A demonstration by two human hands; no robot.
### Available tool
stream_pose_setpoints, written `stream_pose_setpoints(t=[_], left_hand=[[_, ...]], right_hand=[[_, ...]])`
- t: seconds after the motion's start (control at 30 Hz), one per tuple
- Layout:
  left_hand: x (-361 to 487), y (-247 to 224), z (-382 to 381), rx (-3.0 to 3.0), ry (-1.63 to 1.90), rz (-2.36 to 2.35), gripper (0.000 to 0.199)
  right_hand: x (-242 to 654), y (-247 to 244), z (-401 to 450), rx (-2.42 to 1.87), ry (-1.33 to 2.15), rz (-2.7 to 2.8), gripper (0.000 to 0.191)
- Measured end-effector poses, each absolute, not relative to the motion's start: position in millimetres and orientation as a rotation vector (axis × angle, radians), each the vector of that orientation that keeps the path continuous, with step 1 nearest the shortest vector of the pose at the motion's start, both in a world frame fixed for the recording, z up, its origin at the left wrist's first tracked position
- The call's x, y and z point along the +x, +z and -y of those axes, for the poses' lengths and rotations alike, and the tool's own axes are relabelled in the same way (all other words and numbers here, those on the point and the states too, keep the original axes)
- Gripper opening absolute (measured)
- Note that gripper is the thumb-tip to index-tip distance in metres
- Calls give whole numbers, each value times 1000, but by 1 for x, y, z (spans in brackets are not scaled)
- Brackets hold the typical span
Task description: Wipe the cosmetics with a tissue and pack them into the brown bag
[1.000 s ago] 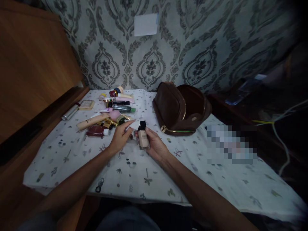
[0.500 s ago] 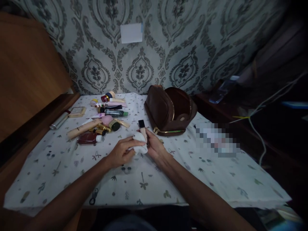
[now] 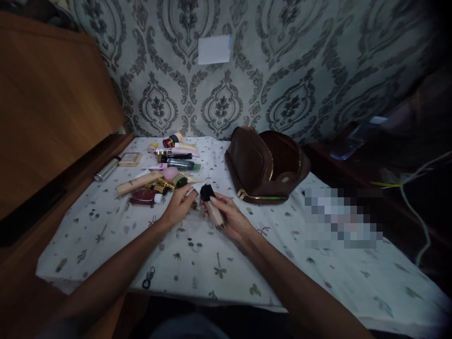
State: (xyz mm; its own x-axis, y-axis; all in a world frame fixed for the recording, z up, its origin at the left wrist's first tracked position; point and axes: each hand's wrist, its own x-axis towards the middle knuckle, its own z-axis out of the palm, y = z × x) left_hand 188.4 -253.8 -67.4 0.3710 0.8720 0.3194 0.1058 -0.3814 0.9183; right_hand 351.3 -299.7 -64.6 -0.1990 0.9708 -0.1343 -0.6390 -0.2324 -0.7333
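We find the right hand gripping a liquid foundation bottle with a black cap. The bottle leans in that grip, cap up and toward the left hand, base low and to the right. It is held over the middle of the tabletop, between the front and back edges. The left hand is curled and pinches a white wipe just beside the cap; its folds are blurred, and we cannot tell whether it touches the bottle.

Around the work, we note a dark red bottle with a white cap and a beige tube toward the left edge, and a pink makeup sponge beyond the left hand. A brown cosmetic bag stands with its mouth unzipped near the back edge.

For sound wiping, we advise that the right hand grip the bottle's lower body, leaving the cap and shoulder exposed. The left hand should press a flat fold of wipe against the glass and turn the bottle under it. In our judgement smooth glass may slip, so the bottle is best kept low and apart from the cluster.
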Motion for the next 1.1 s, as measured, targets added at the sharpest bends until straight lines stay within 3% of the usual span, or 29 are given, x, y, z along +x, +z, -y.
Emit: stream_pose_setpoints(t=[0.23,0.4,0.57,0.77,1.1], left_hand=[[194,-75,258,1831,1052,-861,46],[193,-75,265,2204,1110,-751,44],[193,-65,279,2487,898,-505,44],[193,-61,280,2309,883,-422,35],[194,-71,264,2202,1096,-754,44]], right_hand=[[356,-68,291,-692,1605,544,34],[358,-77,284,-665,1559,468,31],[371,-78,276,-605,1684,363,23],[370,-77,272,-565,1776,253,13],[362,-85,281,-554,1820,344,16]])
